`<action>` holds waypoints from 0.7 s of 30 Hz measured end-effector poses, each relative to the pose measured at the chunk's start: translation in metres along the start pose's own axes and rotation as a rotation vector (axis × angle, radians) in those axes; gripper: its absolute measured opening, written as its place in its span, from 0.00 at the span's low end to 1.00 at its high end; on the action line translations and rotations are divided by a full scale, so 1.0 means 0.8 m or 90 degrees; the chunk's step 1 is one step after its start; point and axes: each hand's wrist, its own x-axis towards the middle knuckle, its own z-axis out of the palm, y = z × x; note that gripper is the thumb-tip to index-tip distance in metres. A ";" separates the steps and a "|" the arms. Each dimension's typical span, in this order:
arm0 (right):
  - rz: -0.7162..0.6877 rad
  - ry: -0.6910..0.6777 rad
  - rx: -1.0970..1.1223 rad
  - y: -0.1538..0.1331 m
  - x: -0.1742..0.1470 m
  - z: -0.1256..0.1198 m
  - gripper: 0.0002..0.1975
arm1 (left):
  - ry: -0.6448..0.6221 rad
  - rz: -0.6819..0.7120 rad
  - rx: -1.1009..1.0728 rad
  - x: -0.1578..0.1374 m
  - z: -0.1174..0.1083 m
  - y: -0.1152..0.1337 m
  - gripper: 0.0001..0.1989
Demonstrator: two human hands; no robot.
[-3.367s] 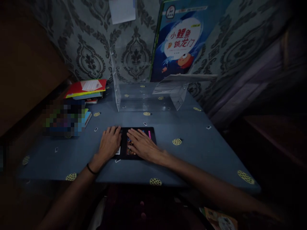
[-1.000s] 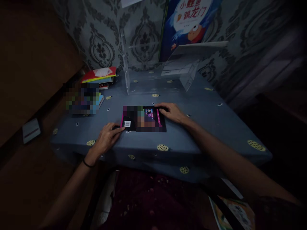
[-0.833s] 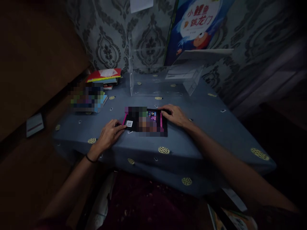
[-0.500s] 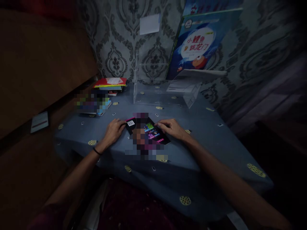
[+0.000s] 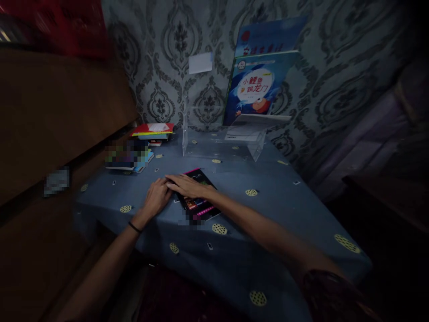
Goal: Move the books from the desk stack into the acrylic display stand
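Note:
A thin dark booklet (image 5: 201,212) with pink edges and small coloured pictures lies on the table, slightly turned. Across its upper left part stretches my right hand (image 5: 187,185), palm down, fingers extended and flat. Its fingertips meet the fingers of my left hand (image 5: 157,197) just past the booklet's left edge. My left hand is closed, with its fingers bent at that edge. The right hand covers part of the booklet's face, and the exact contact of the left fingertips is partly hidden. A dark band circles the left wrist.
A blue patterned cloth (image 5: 268,223) covers the table. Books are stacked at the back left (image 5: 154,129), with more books (image 5: 129,157) in front. A clear acrylic stand (image 5: 185,134) at the back holds picture books (image 5: 258,89) and papers (image 5: 246,129) against the wall.
My right hand has moved left from the booklet's right side, across it to my left hand. The booklet's visible face has changed; the barcode no longer shows. The view has tilted up slightly.

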 end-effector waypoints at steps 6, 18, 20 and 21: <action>0.082 0.053 -0.058 0.049 -0.031 -0.007 0.28 | -0.017 0.021 0.029 -0.001 -0.003 0.002 0.14; 0.134 0.171 -0.089 0.095 -0.080 -0.027 0.21 | -0.078 -0.040 0.060 0.001 -0.007 0.023 0.24; 0.148 0.196 -0.097 0.095 -0.084 -0.028 0.20 | -0.121 -0.051 0.065 0.010 -0.006 0.026 0.26; 0.158 0.209 -0.103 0.095 -0.087 -0.031 0.19 | -0.144 -0.056 0.061 0.017 -0.004 0.026 0.26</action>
